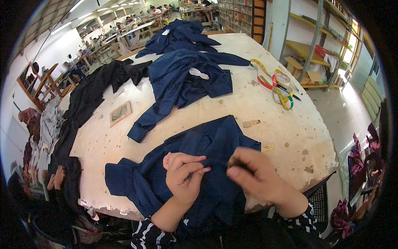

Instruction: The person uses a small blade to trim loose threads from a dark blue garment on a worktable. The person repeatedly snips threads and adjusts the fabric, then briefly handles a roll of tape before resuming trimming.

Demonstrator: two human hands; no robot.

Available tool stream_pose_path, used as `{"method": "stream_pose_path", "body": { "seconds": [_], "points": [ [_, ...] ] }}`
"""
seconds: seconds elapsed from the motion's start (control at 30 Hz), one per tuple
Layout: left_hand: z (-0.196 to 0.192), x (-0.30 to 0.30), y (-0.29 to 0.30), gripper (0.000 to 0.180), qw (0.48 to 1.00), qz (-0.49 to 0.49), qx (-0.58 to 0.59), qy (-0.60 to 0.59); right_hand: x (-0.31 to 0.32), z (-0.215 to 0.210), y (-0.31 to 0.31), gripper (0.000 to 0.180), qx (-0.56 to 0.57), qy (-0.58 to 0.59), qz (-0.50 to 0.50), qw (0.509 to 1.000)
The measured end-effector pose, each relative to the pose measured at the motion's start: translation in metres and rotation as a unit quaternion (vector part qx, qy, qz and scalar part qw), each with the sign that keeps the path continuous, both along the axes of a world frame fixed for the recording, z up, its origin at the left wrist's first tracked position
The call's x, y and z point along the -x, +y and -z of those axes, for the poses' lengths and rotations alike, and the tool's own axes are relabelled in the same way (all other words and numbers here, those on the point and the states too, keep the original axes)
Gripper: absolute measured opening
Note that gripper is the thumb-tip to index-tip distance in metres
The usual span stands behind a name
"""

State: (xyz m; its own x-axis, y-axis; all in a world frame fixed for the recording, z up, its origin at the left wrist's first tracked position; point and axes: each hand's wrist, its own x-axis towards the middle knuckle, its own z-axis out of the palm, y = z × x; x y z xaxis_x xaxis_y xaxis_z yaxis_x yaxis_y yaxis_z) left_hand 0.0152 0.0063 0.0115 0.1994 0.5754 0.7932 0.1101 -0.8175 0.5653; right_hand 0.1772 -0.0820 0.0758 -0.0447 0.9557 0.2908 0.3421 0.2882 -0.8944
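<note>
- Lying at the near edge of the worn table (290,137): a navy garment (199,166), part hanging over the rim.
- Pinching a fold of that garment: left hand (184,174), fingers curled shut on the cloth.
- Gripping the same fold just beside it: right hand (253,174), fingertips hidden, closed on fabric.
- Judging progress: handwork seemingly midway, garment unfolded.
- Waiting farther up the table: more navy garments (186,74), a black one (95,91), tape measure (277,85) toward the right rim.
</note>
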Motion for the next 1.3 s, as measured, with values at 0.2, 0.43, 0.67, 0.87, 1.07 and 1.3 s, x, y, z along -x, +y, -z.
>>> {"method": "stream_pose_path", "body": {
  "seconds": [0.2, 0.43, 0.67, 0.87, 1.07, 1.3],
  "points": [
    [0.000, -0.002, -0.006, 0.012, 0.998, 0.039, 0.038, -0.008, 0.013, 0.009, 0.000, 0.025, -0.008, -0.162, 0.001, 0.987],
    [0.002, 0.000, -0.006, 0.011, 0.998, 0.038, 0.053, -0.011, 0.012, 0.011, 0.002, 0.025, -0.015, -0.144, -0.011, 0.989],
    [0.000, 0.000, -0.007, 0.012, 0.998, 0.038, 0.049, -0.012, 0.013, 0.011, 0.003, 0.023, -0.010, -0.135, -0.017, 0.991],
    [-0.001, 0.002, -0.006, 0.012, 0.999, 0.028, 0.021, 0.002, 0.016, 0.016, 0.004, 0.025, -0.039, -0.106, 0.012, 0.994],
    [-0.002, 0.003, -0.006, 0.013, 1.000, 0.024, 0.015, 0.004, 0.016, 0.017, 0.004, 0.024, -0.032, -0.105, 0.003, 0.994],
    [-0.004, 0.003, -0.008, 0.012, 0.999, 0.025, 0.021, -0.003, 0.016, 0.017, 0.004, 0.024, -0.036, -0.108, 0.007, 0.994]
  ]
}}
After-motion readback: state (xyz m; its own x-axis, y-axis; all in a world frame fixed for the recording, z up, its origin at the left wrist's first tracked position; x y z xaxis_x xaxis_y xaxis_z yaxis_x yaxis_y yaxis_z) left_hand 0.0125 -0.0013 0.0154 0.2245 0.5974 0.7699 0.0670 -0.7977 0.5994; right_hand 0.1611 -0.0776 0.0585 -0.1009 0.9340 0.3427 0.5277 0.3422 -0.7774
